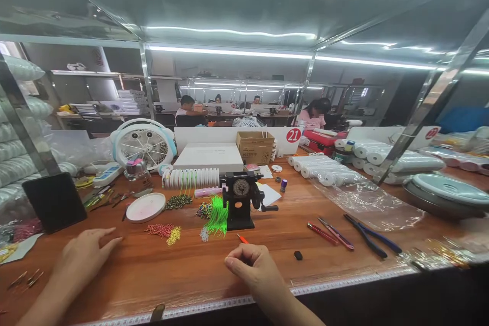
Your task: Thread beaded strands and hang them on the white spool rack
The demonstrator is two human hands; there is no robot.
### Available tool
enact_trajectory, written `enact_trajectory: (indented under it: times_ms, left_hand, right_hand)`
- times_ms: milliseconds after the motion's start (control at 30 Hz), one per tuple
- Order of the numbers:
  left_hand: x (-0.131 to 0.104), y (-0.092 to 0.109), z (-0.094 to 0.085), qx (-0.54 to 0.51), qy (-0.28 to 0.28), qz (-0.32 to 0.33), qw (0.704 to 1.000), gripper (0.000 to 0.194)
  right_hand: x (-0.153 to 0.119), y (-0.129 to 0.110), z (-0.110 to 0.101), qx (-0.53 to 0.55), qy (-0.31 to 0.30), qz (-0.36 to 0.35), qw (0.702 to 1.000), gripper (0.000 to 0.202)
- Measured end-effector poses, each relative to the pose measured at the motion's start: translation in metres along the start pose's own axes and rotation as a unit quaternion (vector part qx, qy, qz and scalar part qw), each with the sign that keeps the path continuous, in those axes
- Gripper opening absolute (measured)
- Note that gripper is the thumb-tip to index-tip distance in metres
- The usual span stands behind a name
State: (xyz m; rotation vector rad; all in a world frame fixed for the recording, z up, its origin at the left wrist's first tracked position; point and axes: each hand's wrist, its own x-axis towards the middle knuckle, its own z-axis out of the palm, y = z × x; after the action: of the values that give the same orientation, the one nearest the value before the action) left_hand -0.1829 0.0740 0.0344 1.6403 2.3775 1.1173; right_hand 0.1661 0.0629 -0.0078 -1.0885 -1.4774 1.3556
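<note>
Orange stick (242, 238), just beyond right fingers (250, 251)

The brown table (183, 275) has wood lines on top. A measuring tape (210, 306) runs along its front edge. A black machine with a crank (240, 216) stands in the middle, with bright green strings (217, 216) beside it. Little red bits (158, 230) touch little yellow bits (174, 236), near a round white dish (145, 208). Pliers (365, 236) lie on the right.

Open tabletop (171, 272) between left hand (86, 252) and right hand (256, 270).
Beyond the right, a black cranked device (246, 206) blocks; ahead of the left, a white dish (145, 209).
</note>
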Motion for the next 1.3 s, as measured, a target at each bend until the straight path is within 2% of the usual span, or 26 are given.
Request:
enact_trajectory:
  times_ms: [67,100,133,167,233,267,300,400,467,500,600,700,733,767,833,867,900,1000,1100,1200,1267,1300]
  left_hand:
    - [-0.020,0.024,0.004,0.003,0.011,0.000,1.000,0.036]
    - [-0.034,0.041,0.009,-0.032,0.012,-0.037,0.999,0.037]
    - [-0.048,0.058,0.015,-0.090,-0.060,-0.066,0.992,0.038]
    - [-0.064,0.075,0.023,-0.174,-0.134,-0.076,0.973,0.041]
    - [-0.091,0.105,0.043,-0.334,-0.292,-0.102,0.890,0.049]
    - [-0.102,0.115,0.054,-0.385,-0.337,-0.121,0.851,0.052]
    - [-0.110,0.123,0.064,-0.415,-0.360,-0.150,0.822,0.050]
    - [-0.124,0.131,0.085,-0.503,-0.370,-0.212,0.752,0.037]
    - [-0.127,0.130,0.091,-0.534,-0.376,-0.223,0.724,0.033]
    - [-0.128,0.128,0.092,-0.541,-0.370,-0.223,0.722,0.032]
    - [-0.129,0.123,0.094,-0.546,-0.349,-0.205,0.733,0.032]
    - [-0.127,0.116,0.098,-0.531,-0.396,-0.150,0.734,0.037]
    - [-0.124,0.112,0.099,-0.507,-0.394,-0.122,0.757,0.037]
    - [-0.121,0.108,0.099,-0.473,-0.372,-0.091,0.793,0.036]
    - [-0.113,0.100,0.096,-0.362,-0.279,-0.019,0.889,0.032]
    - [-0.109,0.095,0.094,-0.311,-0.232,0.007,0.922,0.030]
    - [-0.105,0.091,0.091,-0.274,-0.196,0.020,0.941,0.030]
    - [-0.098,0.082,0.085,-0.250,-0.156,0.020,0.955,0.030]
    - [-0.098,0.081,0.080,-0.258,-0.160,-0.001,0.953,0.031]
    - [-0.108,0.088,0.077,-0.231,-0.195,0.000,0.953,0.030]
    - [-0.118,0.095,0.077,-0.210,-0.231,0.059,0.948,0.028]
    - [-0.123,0.099,0.077,-0.211,-0.250,0.094,0.940,0.027]
  right_hand:
    - [0.002,-0.001,0.002,0.014,0.015,-0.003,1.000,0.023]
    - [0.003,-0.002,0.003,0.025,0.023,-0.007,0.999,0.024]
    - [0.003,-0.003,0.005,0.035,0.030,-0.011,0.999,0.024]
    - [0.003,-0.003,0.007,0.046,0.034,-0.016,0.998,0.024]
    - [0.001,-0.004,0.011,0.060,0.037,-0.021,0.997,0.025]
    - [0.000,-0.004,0.014,0.062,0.032,-0.021,0.997,0.025]
    - [-0.002,-0.004,0.016,0.063,0.024,-0.020,0.998,0.026]
    - [-0.006,0.000,0.020,0.066,-0.007,-0.008,0.998,0.029]
    - [-0.007,0.004,0.021,0.064,-0.011,0.004,0.998,0.029]
    - [-0.007,0.006,0.022,0.056,-0.006,0.007,0.998,0.028]
    - [-0.007,0.009,0.022,0.022,-0.005,0.004,1.000,0.021]
    - [-0.006,0.009,0.020,-0.063,-0.050,-0.003,0.997,0.013]
    - [-0.006,0.009,0.018,-0.118,-0.052,-0.013,0.992,0.012]
    - [-0.005,0.010,0.016,-0.181,-0.042,-0.026,0.982,0.011]
    - [-0.003,0.014,0.010,-0.306,0.002,-0.056,0.950,0.012]
    - [-0.001,0.018,0.007,-0.356,0.021,-0.064,0.932,0.014]
    - [0.001,0.021,0.004,-0.394,0.034,-0.067,0.916,0.016]
    - [0.006,0.033,-0.004,-0.456,0.061,-0.072,0.885,0.018]
    - [0.006,0.037,-0.009,-0.458,0.074,-0.085,0.882,0.020]
    - [0.000,0.025,-0.008,-0.375,0.092,-0.124,0.914,0.017]
    - [-0.006,0.012,-0.004,-0.255,0.079,-0.170,0.949,0.022]
    - [-0.008,0.006,0.000,-0.181,0.047,-0.176,0.966,0.030]
